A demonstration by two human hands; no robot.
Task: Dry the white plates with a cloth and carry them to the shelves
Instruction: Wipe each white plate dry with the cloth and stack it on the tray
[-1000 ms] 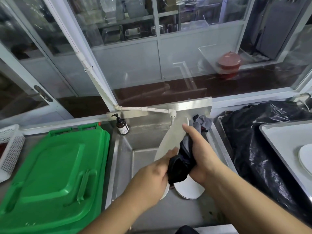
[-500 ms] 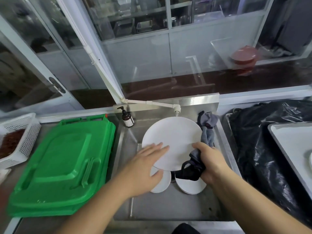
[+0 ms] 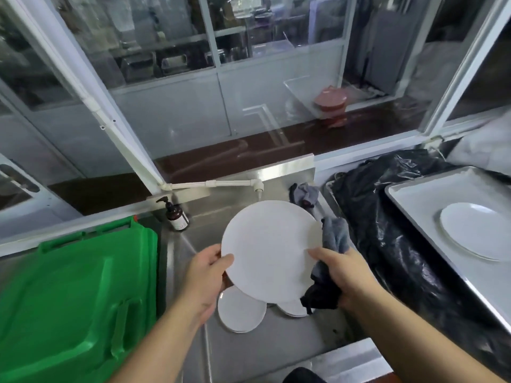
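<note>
A large white plate (image 3: pixel 269 248) is held flat over the steel sink (image 3: pixel 276 352). My left hand (image 3: pixel 206 275) grips its left rim, thumb on top. My right hand (image 3: pixel 341 272) holds the right rim together with a grey and black cloth (image 3: pixel 329 261) bunched against the plate's edge. Two smaller white plates (image 3: pixel 240 313) lie in the sink bottom, partly hidden under the held plate. Another white plate (image 3: pixel 478 233) rests on a metal tray (image 3: pixel 414 205) at the right.
A green plastic bin lid (image 3: pixel 69 294) fills the counter on the left. A brown soap pump bottle (image 3: pixel 175 215) stands at the sink's back corner under the white tap (image 3: pixel 257 186). A second grey rag (image 3: pixel 304 193) lies behind. Black plastic bag (image 3: pixel 387 244) lies under the tray.
The plate turned from edge-on to flat and facing up. My left hand shifted from lying on its face to gripping the left rim. The right hand with the cloth slid to the right rim.
</note>
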